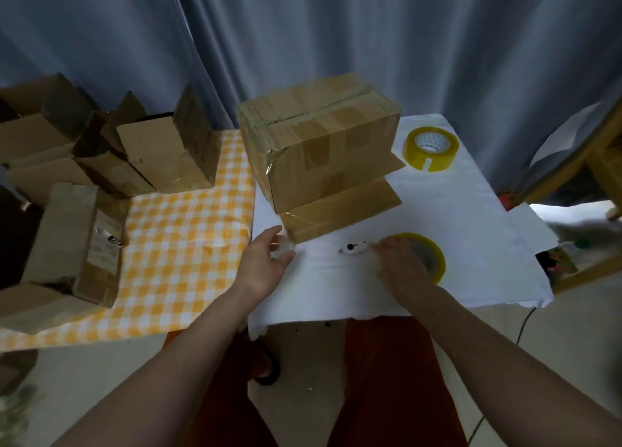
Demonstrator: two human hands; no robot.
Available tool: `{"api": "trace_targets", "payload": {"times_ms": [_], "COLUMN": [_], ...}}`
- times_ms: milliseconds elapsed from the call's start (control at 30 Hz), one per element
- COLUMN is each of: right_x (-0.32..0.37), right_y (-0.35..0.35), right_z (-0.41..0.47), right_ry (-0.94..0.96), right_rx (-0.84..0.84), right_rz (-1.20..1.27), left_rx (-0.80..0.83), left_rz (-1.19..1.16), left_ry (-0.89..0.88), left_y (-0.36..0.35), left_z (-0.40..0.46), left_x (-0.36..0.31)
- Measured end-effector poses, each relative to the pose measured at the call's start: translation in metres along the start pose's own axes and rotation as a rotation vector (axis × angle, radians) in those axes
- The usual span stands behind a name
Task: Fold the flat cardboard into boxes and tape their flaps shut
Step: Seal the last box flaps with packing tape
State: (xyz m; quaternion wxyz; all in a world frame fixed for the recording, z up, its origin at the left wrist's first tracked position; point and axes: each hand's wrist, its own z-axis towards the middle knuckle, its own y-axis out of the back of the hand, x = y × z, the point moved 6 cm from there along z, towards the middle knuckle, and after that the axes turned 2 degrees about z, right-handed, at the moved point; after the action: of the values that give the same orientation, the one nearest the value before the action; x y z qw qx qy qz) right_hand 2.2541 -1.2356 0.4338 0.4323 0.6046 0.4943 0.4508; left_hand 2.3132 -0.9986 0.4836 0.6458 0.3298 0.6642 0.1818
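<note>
A taped cardboard box (323,133) stands on the white-covered table (471,211), with its lower flaps (340,211) spread out under it. My left hand (266,264) lies by the near-left corner of the box, fingers relaxed. A pale translucent patch sits between its thumb and fingers; I cannot tell whether it is tape. My right hand (400,264) rests over a yellow tape roll (432,258) lying flat, and its fingertips pinch the right end of a small white cutter (352,247). A second yellow tape roll (430,148) stands at the back right.
Several open and folded cardboard boxes (161,150) crowd the yellow checked table (188,237) on the left. A wooden frame (599,163) stands at the right. Blue curtains hang behind. A dark cable (525,322) runs on the floor by the white table.
</note>
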Motion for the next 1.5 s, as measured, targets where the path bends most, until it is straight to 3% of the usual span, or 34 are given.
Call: {"api": "trace_targets", "payload": {"times_ms": [200,333,500,700,800,900,967,1067,1133,1233,1333,1400,1500], "right_x": [0.048,0.097,0.138,0.150,0.148,0.149,0.149,0.149,0.150,0.149,0.148,0.147,0.147], "right_y": [0.070,0.121,0.154,0.141,0.138,0.135,0.134,0.132,0.133,0.135,0.131,0.131,0.131], "right_z": [0.032,0.069,0.130,0.165,0.169,0.174,0.176,0.174,0.173,0.173,0.172,0.172,0.171], "right_ry": [0.066,0.229,0.381,0.397,0.399,0.405,0.403,0.394,0.401,0.392,0.401,0.400,0.409], "right_rx": [-0.263,-0.437,-0.453,-0.470,-0.567,-0.551,-0.519,-0.512,-0.546,-0.542,-0.506,-0.512,-0.510], "right_rz": [0.506,0.461,0.271,0.125,0.133,0.132,0.168,0.175,0.174,0.197,0.155,0.138,0.155], "left_rx": [-0.192,-0.238,-0.186,-0.038,-0.092,-0.141,-0.180,-0.273,-0.274,-0.210,-0.067,-0.162,-0.303], "left_rz": [0.084,0.101,0.032,0.026,0.042,0.083,-0.062,-0.503,-0.668,-0.512,-0.548,-0.585,-0.342], "left_ry": [-0.008,-0.070,-0.101,-0.118,-0.178,-0.161,-0.179,-0.234,-0.183,-0.148,-0.029,0.048,-0.039], "left_y": [0.060,0.101,0.114,0.095,0.087,0.065,0.046,0.029,0.020,0.003,-0.006,0.013,0.055], "left_z": [0.071,0.133,0.188,0.226,0.227,0.216,0.200,0.180,0.176,0.157,0.124,0.143,0.200], "left_x": [-0.002,-0.027,-0.046,-0.036,-0.022,-0.009,-0.011,-0.018,-0.012,0.007,0.032,0.033,-0.014]}}
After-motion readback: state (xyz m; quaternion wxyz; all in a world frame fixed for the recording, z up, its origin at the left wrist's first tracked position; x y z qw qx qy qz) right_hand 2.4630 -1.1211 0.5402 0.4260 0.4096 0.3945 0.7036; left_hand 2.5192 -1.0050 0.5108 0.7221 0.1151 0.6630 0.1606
